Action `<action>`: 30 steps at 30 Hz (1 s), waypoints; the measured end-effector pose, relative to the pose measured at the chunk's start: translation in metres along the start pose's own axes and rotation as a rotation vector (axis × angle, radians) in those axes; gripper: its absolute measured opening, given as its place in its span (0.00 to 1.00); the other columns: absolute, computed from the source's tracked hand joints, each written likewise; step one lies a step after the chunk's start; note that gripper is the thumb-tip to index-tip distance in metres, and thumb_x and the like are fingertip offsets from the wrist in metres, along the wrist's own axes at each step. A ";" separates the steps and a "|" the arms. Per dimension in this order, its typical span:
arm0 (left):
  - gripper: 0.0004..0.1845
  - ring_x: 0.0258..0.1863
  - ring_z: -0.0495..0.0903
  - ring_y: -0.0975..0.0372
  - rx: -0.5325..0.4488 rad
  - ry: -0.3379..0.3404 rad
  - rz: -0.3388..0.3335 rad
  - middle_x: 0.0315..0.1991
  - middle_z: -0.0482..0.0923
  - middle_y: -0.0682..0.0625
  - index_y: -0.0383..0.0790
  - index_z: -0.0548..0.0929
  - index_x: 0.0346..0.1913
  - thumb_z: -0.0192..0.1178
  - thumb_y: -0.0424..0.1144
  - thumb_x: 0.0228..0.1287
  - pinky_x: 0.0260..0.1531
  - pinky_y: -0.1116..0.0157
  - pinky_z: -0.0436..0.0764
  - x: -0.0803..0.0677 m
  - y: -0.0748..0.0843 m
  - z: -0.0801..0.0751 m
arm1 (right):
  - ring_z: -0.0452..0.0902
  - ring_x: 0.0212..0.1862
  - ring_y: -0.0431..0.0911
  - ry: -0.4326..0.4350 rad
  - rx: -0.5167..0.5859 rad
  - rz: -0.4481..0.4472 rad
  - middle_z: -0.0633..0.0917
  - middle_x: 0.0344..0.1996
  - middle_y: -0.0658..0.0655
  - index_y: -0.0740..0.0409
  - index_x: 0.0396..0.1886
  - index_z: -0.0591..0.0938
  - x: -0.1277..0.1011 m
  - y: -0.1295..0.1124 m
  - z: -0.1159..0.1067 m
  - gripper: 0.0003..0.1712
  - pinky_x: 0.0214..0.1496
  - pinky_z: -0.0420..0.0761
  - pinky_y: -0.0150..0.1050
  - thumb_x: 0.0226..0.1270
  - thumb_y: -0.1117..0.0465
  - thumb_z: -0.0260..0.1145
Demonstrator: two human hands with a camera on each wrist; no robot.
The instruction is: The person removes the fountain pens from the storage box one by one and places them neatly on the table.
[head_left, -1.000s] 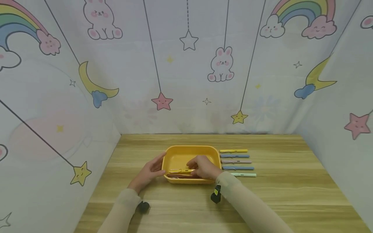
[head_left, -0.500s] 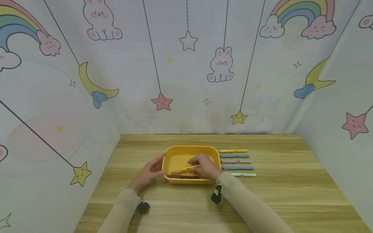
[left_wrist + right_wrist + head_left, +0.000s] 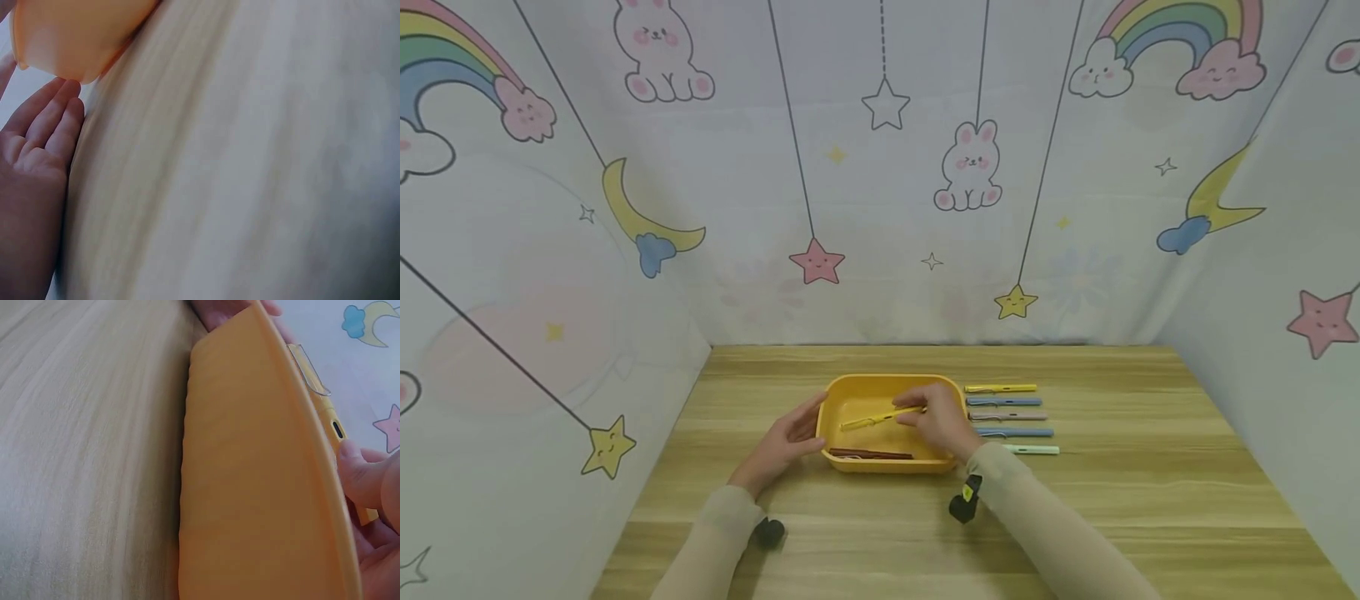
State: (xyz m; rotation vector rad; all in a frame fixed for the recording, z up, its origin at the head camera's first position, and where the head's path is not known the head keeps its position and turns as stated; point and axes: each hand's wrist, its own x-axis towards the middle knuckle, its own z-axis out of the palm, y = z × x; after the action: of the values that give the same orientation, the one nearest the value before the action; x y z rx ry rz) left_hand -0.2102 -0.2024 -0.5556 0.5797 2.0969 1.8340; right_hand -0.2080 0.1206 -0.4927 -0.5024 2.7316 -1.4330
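1. Right hand (image 3: 943,423): thumb and fingers pinching the yellow pen (image 3: 880,418) near its right end. Grip is clear in the right wrist view.
2. Yellow pen: over the tray (image 3: 887,467) interior, slightly tilted, clip end pointing left toward the other hand. In the right wrist view it shows past the rim. Can't tell gap to tray floor.
3. Left hand (image 3: 782,446): not clenched; fingers fairly straight, touching the tray's left end from outside, thumb apart and nearer the front.
4. Also in tray: dark red slim pieces (image 3: 876,455), pen-like, lying along the front wall. Count unclear.
5. Right of tray, on the wood-grain table (image 3: 865,542): 5 pens in a parallel row. Back to front: row yellow pen (image 3: 1011,388), upper blue pen (image 3: 1015,402), pink pen (image 3: 1018,416), lower blue pen (image 3: 1026,432), pale green pen (image 3: 1036,450). Left end of the pale green pen is hidden behind the right arm.
6. Pale sleeves (image 3: 1060,517) on 2 arms. Behind table: printed curtain (image 3: 887,192), rabbits, stars, rainbows.
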 end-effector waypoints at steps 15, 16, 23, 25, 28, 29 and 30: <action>0.42 0.81 0.58 0.45 -0.021 -0.016 0.009 0.83 0.56 0.43 0.52 0.57 0.85 0.65 0.33 0.74 0.74 0.64 0.67 0.001 -0.001 -0.002 | 0.86 0.55 0.49 0.119 0.129 -0.019 0.92 0.50 0.51 0.55 0.54 0.92 -0.023 0.002 -0.037 0.14 0.51 0.88 0.42 0.70 0.63 0.74; 0.42 0.81 0.58 0.45 -0.019 -0.016 0.009 0.83 0.56 0.43 0.52 0.57 0.85 0.65 0.33 0.74 0.74 0.65 0.67 0.001 -0.002 -0.002 | 0.86 0.56 0.49 0.126 0.138 -0.018 0.92 0.50 0.50 0.55 0.54 0.91 -0.025 0.004 -0.039 0.14 0.52 0.88 0.42 0.70 0.63 0.74; 0.43 0.81 0.57 0.45 -0.021 -0.025 0.019 0.84 0.55 0.43 0.52 0.57 0.85 0.65 0.33 0.74 0.75 0.62 0.66 0.001 -0.004 -0.002 | 0.86 0.57 0.52 0.166 0.195 -0.014 0.91 0.52 0.56 0.60 0.55 0.90 -0.041 0.016 -0.058 0.16 0.48 0.87 0.33 0.70 0.63 0.74; 0.43 0.81 0.57 0.45 -0.024 -0.027 0.026 0.84 0.55 0.42 0.52 0.57 0.85 0.65 0.33 0.74 0.75 0.63 0.66 0.001 -0.004 -0.002 | 0.87 0.55 0.52 0.168 0.204 0.001 0.91 0.53 0.57 0.60 0.57 0.90 -0.045 0.019 -0.064 0.16 0.46 0.87 0.31 0.70 0.64 0.74; 0.43 0.81 0.57 0.44 -0.031 -0.027 0.038 0.83 0.55 0.42 0.51 0.57 0.85 0.66 0.33 0.74 0.73 0.68 0.67 0.001 -0.004 -0.002 | 0.88 0.53 0.49 0.176 0.217 0.039 0.90 0.53 0.58 0.61 0.58 0.88 -0.053 0.023 -0.073 0.18 0.49 0.88 0.34 0.71 0.64 0.73; 0.43 0.81 0.57 0.44 -0.035 -0.026 0.041 0.83 0.55 0.42 0.51 0.58 0.85 0.66 0.33 0.74 0.72 0.69 0.67 0.001 -0.004 -0.002 | 0.89 0.52 0.48 0.181 0.218 0.046 0.90 0.53 0.59 0.61 0.59 0.88 -0.056 0.024 -0.076 0.18 0.49 0.89 0.35 0.71 0.65 0.73; 0.43 0.81 0.57 0.44 -0.038 -0.024 0.043 0.83 0.55 0.42 0.50 0.58 0.85 0.66 0.33 0.74 0.71 0.71 0.68 0.001 -0.004 -0.002 | 0.89 0.50 0.47 0.186 0.219 0.050 0.91 0.53 0.59 0.61 0.58 0.88 -0.058 0.026 -0.078 0.18 0.48 0.89 0.37 0.71 0.65 0.73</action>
State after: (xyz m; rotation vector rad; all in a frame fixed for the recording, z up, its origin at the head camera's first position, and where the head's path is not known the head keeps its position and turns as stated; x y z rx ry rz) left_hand -0.2122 -0.2043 -0.5591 0.6383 2.0446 1.8762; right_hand -0.1728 0.2134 -0.4760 -0.3033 2.6488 -1.8230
